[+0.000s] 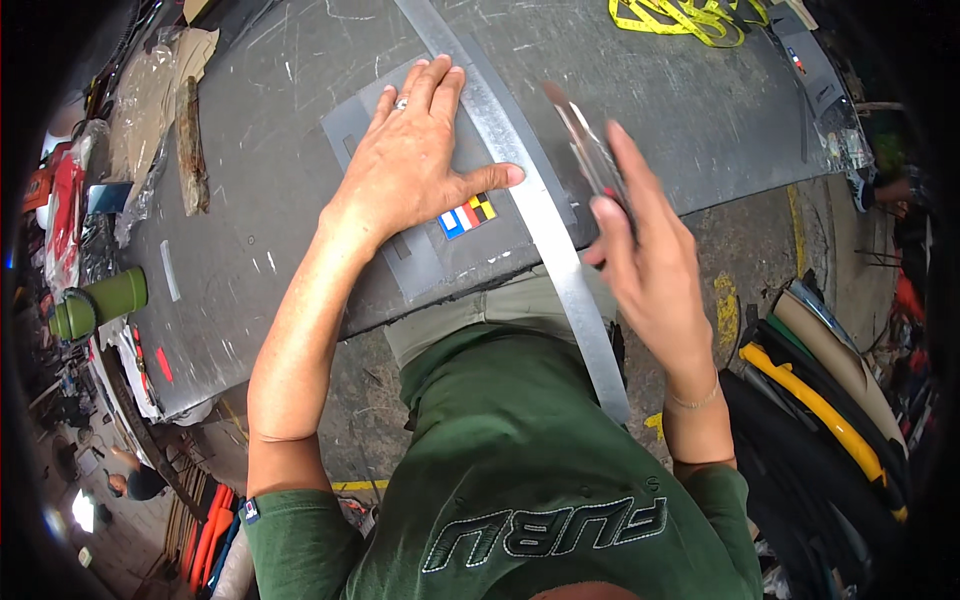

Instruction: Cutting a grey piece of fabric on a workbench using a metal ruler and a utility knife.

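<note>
My left hand (420,150) lies flat with its fingers stretched out, on a grey sheet (360,120) and against a long metal ruler (548,225). The thumb rests on the ruler, and a ring shows on one finger. Beside the palm, the sheet bears a small patch of coloured flags (466,215). The ruler crosses the sheet and hangs past the table's near edge. Right of it, my right hand (645,240) is closed around a knife (592,150), raised and apart from the sheet. The knife is smeared by motion, so its exact type is unclear.
The dark, scratched worktable (270,60) carries a yellow tape measure (680,22) at the far right. On the left are a green bottle (105,303), a wooden stick (190,145) and plastic wrapping (140,110). Rolls of material (815,400) stand on the right.
</note>
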Motion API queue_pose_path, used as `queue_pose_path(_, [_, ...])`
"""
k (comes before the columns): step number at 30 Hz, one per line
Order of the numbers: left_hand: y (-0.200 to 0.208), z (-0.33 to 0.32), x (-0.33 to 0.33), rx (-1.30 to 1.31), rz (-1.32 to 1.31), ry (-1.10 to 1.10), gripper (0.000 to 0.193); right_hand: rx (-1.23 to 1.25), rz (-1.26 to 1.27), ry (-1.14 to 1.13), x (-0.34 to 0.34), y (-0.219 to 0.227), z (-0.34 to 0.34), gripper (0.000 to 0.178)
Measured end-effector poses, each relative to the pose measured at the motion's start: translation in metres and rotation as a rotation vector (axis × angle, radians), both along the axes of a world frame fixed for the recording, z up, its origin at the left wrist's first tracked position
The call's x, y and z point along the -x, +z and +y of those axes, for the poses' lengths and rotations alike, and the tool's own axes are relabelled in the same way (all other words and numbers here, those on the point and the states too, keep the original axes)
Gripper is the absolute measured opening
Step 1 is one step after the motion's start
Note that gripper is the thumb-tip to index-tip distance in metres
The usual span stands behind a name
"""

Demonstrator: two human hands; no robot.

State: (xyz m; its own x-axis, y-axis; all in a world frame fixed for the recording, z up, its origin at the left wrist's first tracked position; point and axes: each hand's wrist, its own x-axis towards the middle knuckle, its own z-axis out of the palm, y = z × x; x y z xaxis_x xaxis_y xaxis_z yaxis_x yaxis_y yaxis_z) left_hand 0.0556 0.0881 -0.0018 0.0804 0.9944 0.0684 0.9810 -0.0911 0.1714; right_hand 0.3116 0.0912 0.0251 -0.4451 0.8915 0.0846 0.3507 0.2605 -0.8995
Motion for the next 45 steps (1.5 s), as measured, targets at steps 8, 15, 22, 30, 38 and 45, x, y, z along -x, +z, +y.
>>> queue_pose_path(8, [0.012, 0.004, -0.007, 0.086, 0.019, 0.013, 0.119, -0.272, -0.255, 0.029, 0.059, -0.023, 0.039, 0.053])
queue_pose_path(15, [0.014, 0.001, -0.009, 0.107, 0.012, 0.038, 0.118, -0.268, -0.321, 0.051, 0.065, -0.017, 0.043, 0.054])
queue_pose_path(22, [0.013, 0.003, -0.008, 0.099, 0.007, 0.038, 0.118, -0.267, -0.326, 0.047, 0.067, -0.016, 0.045, 0.054])
queue_pose_path(30, [0.015, 0.002, -0.010, 0.106, 0.039, 0.047, 0.118, -0.266, -0.357, 0.069, 0.067, -0.014, 0.046, 0.052])
queue_pose_path(38, [0.012, 0.004, -0.009, 0.098, 0.094, 0.020, 0.115, -0.317, -0.421, 0.099, 0.071, -0.004, 0.047, 0.049])
queue_pose_path(45, [-0.022, 0.000, 0.014, -0.474, -0.354, -0.412, 0.105, -0.380, -0.429, 0.152, 0.074, 0.010, 0.047, 0.047])
